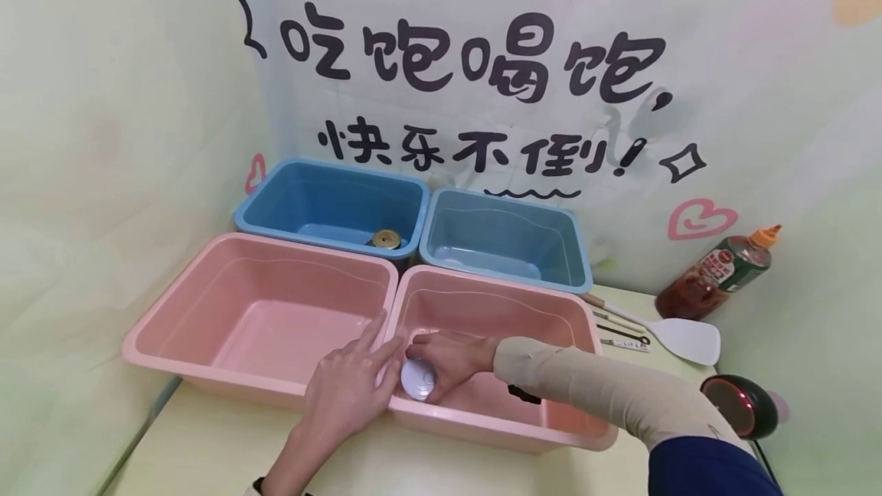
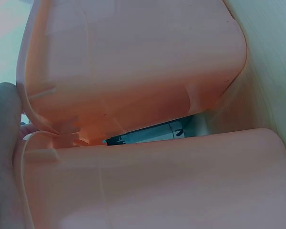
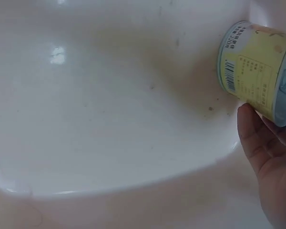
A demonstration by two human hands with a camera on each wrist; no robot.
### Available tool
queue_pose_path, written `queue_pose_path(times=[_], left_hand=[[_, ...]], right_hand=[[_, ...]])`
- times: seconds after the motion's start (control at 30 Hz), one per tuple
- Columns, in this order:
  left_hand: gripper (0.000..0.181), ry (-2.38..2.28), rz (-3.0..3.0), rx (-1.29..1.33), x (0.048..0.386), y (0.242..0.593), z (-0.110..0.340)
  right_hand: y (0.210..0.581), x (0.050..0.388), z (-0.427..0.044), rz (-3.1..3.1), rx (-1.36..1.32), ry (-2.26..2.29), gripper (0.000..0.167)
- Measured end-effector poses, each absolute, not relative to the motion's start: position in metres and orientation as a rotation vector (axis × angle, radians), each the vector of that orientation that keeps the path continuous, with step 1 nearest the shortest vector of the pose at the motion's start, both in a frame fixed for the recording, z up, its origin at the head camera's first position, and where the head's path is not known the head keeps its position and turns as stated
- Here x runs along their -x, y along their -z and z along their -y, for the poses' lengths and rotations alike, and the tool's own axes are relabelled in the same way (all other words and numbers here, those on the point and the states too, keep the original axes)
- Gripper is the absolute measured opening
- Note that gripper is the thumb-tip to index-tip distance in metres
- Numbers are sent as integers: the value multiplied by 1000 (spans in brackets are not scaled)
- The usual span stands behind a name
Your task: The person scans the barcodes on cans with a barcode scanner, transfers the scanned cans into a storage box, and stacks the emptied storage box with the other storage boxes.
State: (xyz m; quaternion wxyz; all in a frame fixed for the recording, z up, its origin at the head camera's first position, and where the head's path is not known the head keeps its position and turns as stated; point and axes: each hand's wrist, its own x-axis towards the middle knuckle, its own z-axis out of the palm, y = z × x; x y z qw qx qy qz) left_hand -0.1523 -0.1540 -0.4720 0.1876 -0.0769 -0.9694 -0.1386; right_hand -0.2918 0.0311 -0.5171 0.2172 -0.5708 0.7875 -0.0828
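Observation:
Inside the right pink bin point(image 1: 524, 435), near its left end, my right hand point(image 1: 451, 358) grips a short can point(image 1: 417, 379) with a silvery pull-tab lid. The right wrist view shows the can's yellow printed label point(image 3: 255, 64), with thumb and fingers around its side. In that view the can stands at the bin's edge; contact with the floor is hard to judge. My left hand point(image 1: 347, 385) rests, fingers extended, over the adjoining rims of the left pink bin point(image 1: 227, 373) and the right one. Its palm side point(image 2: 5, 143) shows in the left wrist view.
Behind stand a blue bin point(image 1: 331, 245) holding a gold-topped can point(image 1: 387, 239) and a grey-blue bin point(image 1: 503, 274). To the right are a sauce bottle point(image 1: 717, 274), a white spatula point(image 1: 689, 339), several thin utensils and a black rounded device point(image 1: 740, 406).

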Motion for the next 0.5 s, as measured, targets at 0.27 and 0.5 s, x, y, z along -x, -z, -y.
queue_pose_path(times=[0.27, 0.5], left_hand=[[36, 390, 2691, 243, 153, 473, 155], [36, 387, 2761, 198, 152, 472, 153]], right_hand=[[510, 296, -30, -2197, 1608, 97, 75], [485, 304, -41, -2274, 1698, 50, 68]])
